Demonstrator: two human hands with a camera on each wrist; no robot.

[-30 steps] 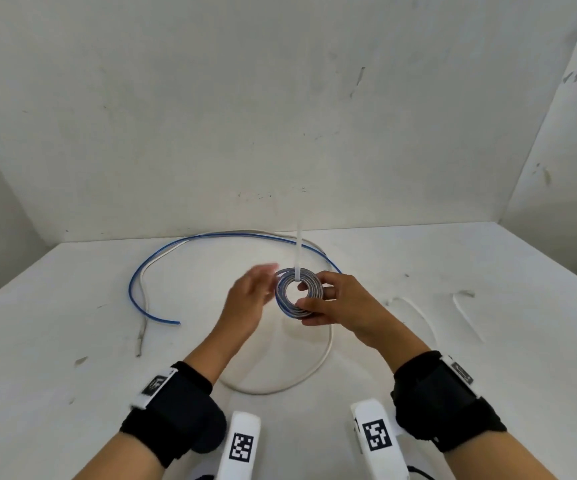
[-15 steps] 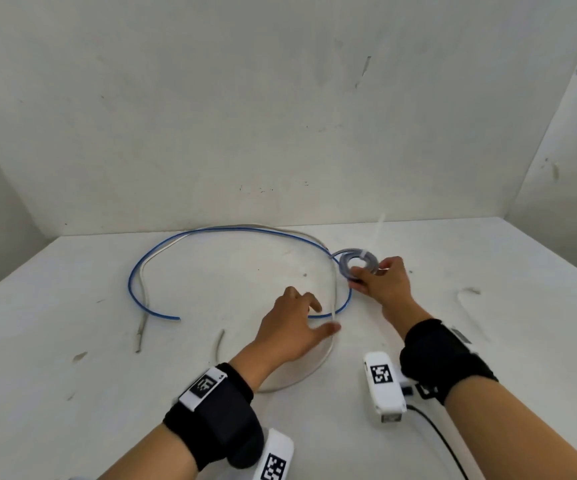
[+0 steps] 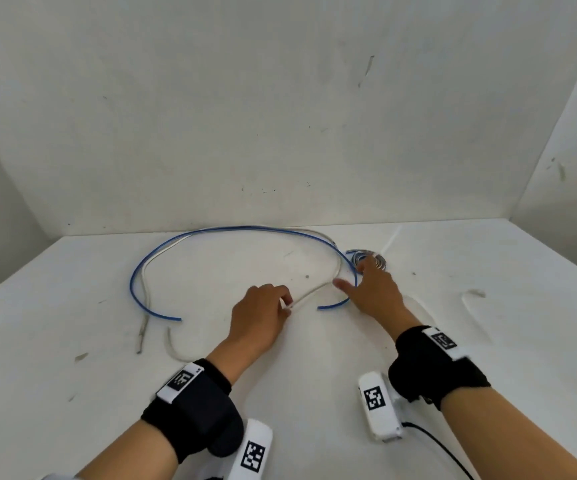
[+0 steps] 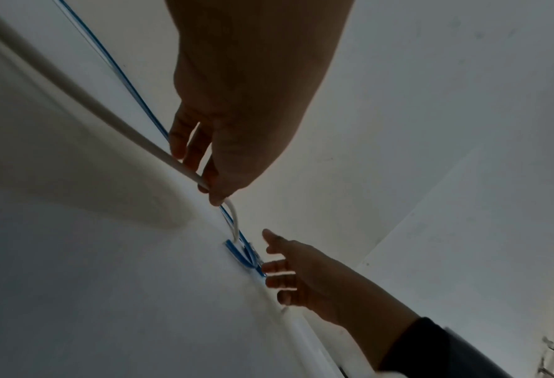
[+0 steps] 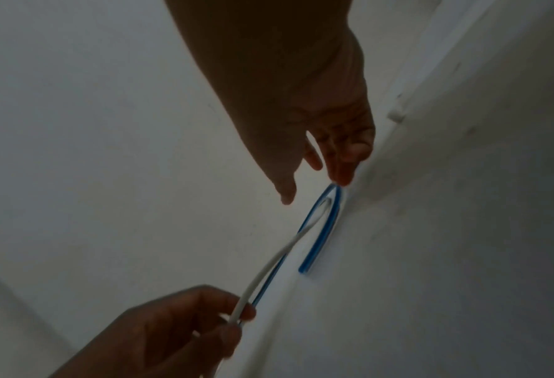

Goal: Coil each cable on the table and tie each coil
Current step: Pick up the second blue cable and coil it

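Left hand [image 3: 259, 315] pinches the white cable [image 3: 309, 295] between thumb and fingertips, table [image 3: 72, 341] centre, lifting that stretch off the surface. The cable runs from the pinch toward 1 o'clock, then arcs back along the far side. Blue cable [image 3: 134, 282] lies in an open loop beside it, ends at 9 and 3 o'clock of the left hand. Right hand [image 3: 375, 292] fingers spread and straight, holding nothing, fingertips at the near edge of the tied coil [image 3: 366, 255]. Coil lies flat at 1 o'clock, white tie tail [image 3: 392, 239] pointing away.
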